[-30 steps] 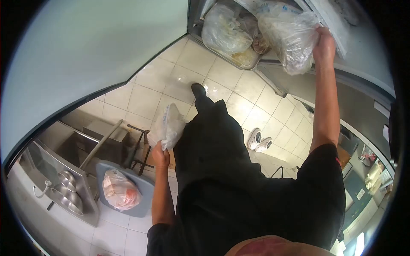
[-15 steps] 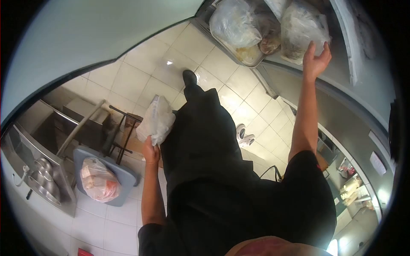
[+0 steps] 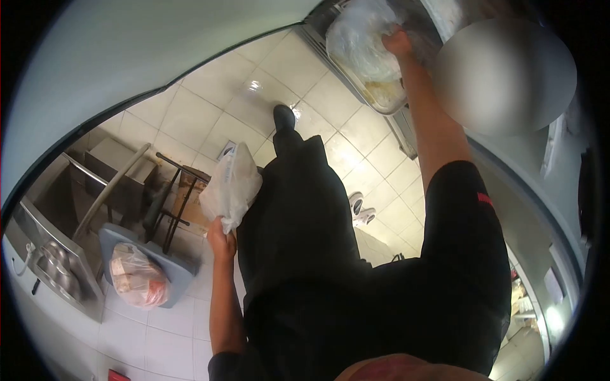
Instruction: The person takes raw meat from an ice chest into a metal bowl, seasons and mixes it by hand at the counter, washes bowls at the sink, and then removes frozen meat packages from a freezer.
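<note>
My left hand is closed round the gathered neck of a whitish plastic bag, which is held beside my left leg. What the bag contains cannot be made out. My right hand reaches into the cabinet at the upper right, fingers curled on a clear plastic bag. That bag rests in a metal tray with yellowish residue near its corner. The fingertips are partly hidden against the plastic.
A blue-grey stool at the left bears another plastic bag. Beyond it stand a metal sink unit and a folding frame. A large pale door spans the upper left. A blurred patch covers part of the cabinet.
My right hand has moved left from the bag at the right of the cabinet to the clear bag in the tray, and its fingers have closed. My left hand still holds its bag.
</note>
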A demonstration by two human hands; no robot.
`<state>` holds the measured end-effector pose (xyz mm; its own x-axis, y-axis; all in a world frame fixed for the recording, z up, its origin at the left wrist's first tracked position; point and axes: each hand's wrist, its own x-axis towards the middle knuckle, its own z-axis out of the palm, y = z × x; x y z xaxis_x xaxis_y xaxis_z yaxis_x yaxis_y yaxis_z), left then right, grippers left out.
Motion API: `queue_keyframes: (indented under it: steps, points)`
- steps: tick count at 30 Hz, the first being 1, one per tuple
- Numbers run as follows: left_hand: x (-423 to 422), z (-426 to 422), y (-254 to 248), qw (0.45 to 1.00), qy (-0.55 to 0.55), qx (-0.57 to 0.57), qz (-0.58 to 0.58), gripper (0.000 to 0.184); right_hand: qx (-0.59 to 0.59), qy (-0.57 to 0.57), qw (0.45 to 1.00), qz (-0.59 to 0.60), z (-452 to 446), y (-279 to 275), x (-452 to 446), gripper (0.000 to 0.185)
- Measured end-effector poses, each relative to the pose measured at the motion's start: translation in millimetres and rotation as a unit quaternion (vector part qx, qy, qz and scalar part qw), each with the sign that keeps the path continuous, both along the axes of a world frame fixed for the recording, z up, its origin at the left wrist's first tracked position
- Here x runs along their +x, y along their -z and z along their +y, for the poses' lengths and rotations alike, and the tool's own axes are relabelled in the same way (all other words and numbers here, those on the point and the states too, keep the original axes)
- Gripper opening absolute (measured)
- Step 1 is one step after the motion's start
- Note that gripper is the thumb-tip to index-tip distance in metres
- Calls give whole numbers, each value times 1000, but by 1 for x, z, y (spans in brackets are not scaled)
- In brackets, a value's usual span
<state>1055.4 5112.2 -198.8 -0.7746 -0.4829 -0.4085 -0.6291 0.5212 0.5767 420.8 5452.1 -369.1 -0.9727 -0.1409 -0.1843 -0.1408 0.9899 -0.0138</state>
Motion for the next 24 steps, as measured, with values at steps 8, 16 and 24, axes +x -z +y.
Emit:
queue_keyframes:
  steps: [8, 16, 24]
  points:
    - [-16, 4, -8, 1000, -27, 14, -1, 15, 45, -10, 988, -148, -45, -18, -24, 59]
    - [-14, 9, -30, 997, -63, 16, 49, 19, -39, 66, 996, -42, -27, -86, 53, 49]
    - [14, -1, -68, 988, -125, 53, 69, 24, -306, 52, 950, -19, -67, -171, 160, 30]
